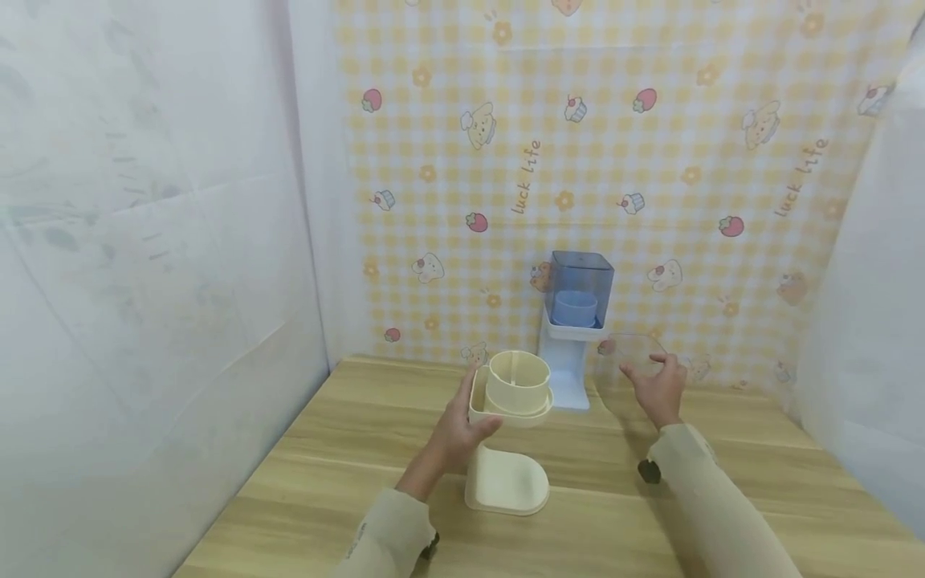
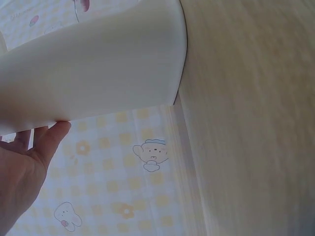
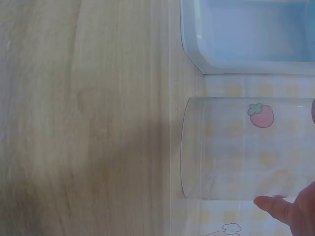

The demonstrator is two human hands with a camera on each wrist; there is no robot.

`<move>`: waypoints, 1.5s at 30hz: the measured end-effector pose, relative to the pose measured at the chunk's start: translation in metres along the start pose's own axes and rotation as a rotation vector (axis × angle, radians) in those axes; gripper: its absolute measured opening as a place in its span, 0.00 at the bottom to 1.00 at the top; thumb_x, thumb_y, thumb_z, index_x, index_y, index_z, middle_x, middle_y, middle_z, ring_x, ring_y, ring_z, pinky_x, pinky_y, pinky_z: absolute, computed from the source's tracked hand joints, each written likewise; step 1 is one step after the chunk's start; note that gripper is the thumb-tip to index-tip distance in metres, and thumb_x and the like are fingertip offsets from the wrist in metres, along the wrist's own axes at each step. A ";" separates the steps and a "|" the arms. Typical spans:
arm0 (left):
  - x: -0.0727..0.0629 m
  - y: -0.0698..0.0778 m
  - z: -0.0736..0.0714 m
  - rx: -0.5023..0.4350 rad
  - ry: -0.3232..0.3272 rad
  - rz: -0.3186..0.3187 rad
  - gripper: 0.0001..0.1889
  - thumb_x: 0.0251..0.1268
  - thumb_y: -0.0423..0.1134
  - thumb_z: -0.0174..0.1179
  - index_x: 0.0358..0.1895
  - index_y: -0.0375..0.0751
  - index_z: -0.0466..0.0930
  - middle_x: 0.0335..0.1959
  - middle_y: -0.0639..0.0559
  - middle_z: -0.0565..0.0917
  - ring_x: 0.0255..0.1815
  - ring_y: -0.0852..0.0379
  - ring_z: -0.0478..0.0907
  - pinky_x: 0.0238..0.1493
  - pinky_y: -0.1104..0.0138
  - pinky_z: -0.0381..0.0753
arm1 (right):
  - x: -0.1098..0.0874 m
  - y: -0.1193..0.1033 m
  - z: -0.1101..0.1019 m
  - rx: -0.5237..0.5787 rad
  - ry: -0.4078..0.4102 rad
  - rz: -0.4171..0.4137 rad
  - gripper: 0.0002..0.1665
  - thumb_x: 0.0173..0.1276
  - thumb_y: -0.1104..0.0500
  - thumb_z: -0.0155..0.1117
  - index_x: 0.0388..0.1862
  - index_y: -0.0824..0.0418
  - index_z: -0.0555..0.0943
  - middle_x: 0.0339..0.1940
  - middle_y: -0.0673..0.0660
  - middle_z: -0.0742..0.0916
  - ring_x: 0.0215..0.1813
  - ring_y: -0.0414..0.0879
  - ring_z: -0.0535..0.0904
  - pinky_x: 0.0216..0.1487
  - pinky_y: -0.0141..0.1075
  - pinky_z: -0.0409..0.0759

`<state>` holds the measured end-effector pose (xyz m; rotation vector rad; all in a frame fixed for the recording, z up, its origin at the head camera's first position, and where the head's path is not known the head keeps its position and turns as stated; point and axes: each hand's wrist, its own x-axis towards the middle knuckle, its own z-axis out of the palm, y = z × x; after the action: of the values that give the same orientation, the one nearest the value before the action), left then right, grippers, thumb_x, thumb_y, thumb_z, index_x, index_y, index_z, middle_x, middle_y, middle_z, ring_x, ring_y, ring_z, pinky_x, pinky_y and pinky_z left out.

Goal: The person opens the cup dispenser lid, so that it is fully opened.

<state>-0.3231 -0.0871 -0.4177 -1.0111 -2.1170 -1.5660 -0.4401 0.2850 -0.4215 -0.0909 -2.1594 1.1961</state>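
A cream plastic stand (image 1: 508,482) has a rounded base, a column and an upper tray with a raised round collar (image 1: 519,381). My left hand (image 1: 457,433) grips the side of the upper tray, thumb in front; in the left wrist view, the fingertips meet the edge of the smooth column (image 2: 98,69). On the right, a clear plastic container (image 3: 236,147) stands upright on the table. My right hand (image 1: 659,389) holds its right side between thumb and fingers. Just left of that container is a pale blue stand (image 1: 567,369), topped by a dark translucent cover (image 1: 581,277) over a blue collar.
The wood-grain table (image 1: 347,466) carries both stands. Behind it hangs a yellow checked curtain (image 1: 433,281) with cartoon prints, close behind the blue stand. White sheets (image 1: 159,281) close off the left and right sides.
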 end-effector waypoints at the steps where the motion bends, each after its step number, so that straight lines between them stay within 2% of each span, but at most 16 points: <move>1: 0.000 0.000 0.000 0.000 -0.003 0.004 0.49 0.66 0.68 0.53 0.80 0.51 0.40 0.58 0.54 0.77 0.60 0.53 0.74 0.64 0.48 0.71 | 0.000 0.000 0.000 -0.003 0.001 0.009 0.39 0.61 0.54 0.76 0.60 0.74 0.67 0.61 0.77 0.68 0.63 0.69 0.62 0.63 0.61 0.64; 5: 0.000 0.001 0.001 0.005 -0.005 0.010 0.48 0.66 0.69 0.52 0.80 0.53 0.39 0.59 0.54 0.76 0.62 0.53 0.73 0.66 0.47 0.69 | 0.002 0.000 0.001 -0.011 0.005 0.033 0.40 0.62 0.53 0.75 0.62 0.73 0.67 0.63 0.77 0.66 0.63 0.68 0.62 0.63 0.61 0.65; 9: 0.002 0.002 0.001 0.004 -0.001 0.008 0.47 0.66 0.69 0.53 0.80 0.55 0.41 0.58 0.54 0.76 0.61 0.54 0.74 0.65 0.48 0.70 | 0.005 -0.002 0.002 -0.022 -0.005 0.033 0.38 0.63 0.55 0.73 0.62 0.73 0.65 0.62 0.78 0.66 0.62 0.69 0.62 0.61 0.61 0.66; 13: 0.002 0.003 0.001 0.000 -0.005 0.001 0.48 0.65 0.70 0.53 0.80 0.54 0.42 0.57 0.55 0.76 0.58 0.55 0.75 0.63 0.50 0.72 | 0.006 -0.002 0.003 -0.044 -0.019 0.027 0.37 0.65 0.57 0.71 0.63 0.74 0.65 0.62 0.78 0.66 0.62 0.70 0.62 0.60 0.62 0.66; 20: 0.001 0.002 0.001 0.009 0.005 -0.011 0.48 0.64 0.70 0.53 0.80 0.55 0.41 0.56 0.54 0.77 0.56 0.55 0.76 0.61 0.53 0.74 | 0.005 -0.002 -0.001 -0.034 -0.050 0.063 0.44 0.65 0.55 0.71 0.70 0.72 0.59 0.65 0.78 0.65 0.65 0.71 0.62 0.64 0.62 0.65; 27: 0.000 -0.001 0.002 0.014 0.016 -0.004 0.48 0.65 0.70 0.53 0.80 0.53 0.41 0.56 0.53 0.77 0.56 0.55 0.76 0.60 0.52 0.75 | 0.006 0.001 -0.005 0.011 -0.066 0.110 0.48 0.64 0.57 0.72 0.72 0.70 0.54 0.70 0.77 0.64 0.70 0.72 0.60 0.67 0.62 0.63; 34: 0.001 -0.002 0.002 0.004 0.013 0.012 0.47 0.66 0.69 0.52 0.80 0.54 0.42 0.55 0.52 0.77 0.54 0.54 0.76 0.59 0.53 0.76 | 0.007 0.002 -0.010 -0.027 -0.052 0.105 0.44 0.62 0.57 0.74 0.68 0.72 0.60 0.67 0.77 0.70 0.67 0.72 0.66 0.64 0.61 0.69; 38: 0.001 -0.001 0.001 0.010 0.011 0.012 0.47 0.66 0.70 0.52 0.80 0.54 0.42 0.56 0.53 0.77 0.57 0.54 0.75 0.61 0.52 0.74 | 0.008 0.001 -0.011 -0.040 -0.052 0.086 0.42 0.62 0.58 0.74 0.66 0.73 0.62 0.65 0.78 0.72 0.67 0.71 0.67 0.62 0.60 0.71; 42: 0.001 -0.001 0.001 0.005 0.014 0.013 0.47 0.66 0.69 0.52 0.80 0.54 0.42 0.56 0.53 0.77 0.56 0.54 0.76 0.60 0.52 0.75 | 0.007 -0.002 -0.015 -0.049 -0.079 0.080 0.41 0.63 0.58 0.73 0.66 0.74 0.62 0.64 0.79 0.71 0.67 0.72 0.67 0.63 0.61 0.70; 45: 0.000 -0.001 0.002 0.000 0.016 0.018 0.47 0.66 0.68 0.53 0.80 0.53 0.42 0.56 0.52 0.77 0.55 0.53 0.76 0.59 0.53 0.76 | 0.006 -0.003 -0.021 -0.066 -0.133 0.092 0.40 0.65 0.61 0.69 0.68 0.74 0.60 0.66 0.80 0.70 0.67 0.73 0.66 0.63 0.63 0.69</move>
<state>-0.3237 -0.0857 -0.4190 -1.0112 -2.0913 -1.5599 -0.4315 0.3006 -0.4082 -0.1439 -2.3337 1.2133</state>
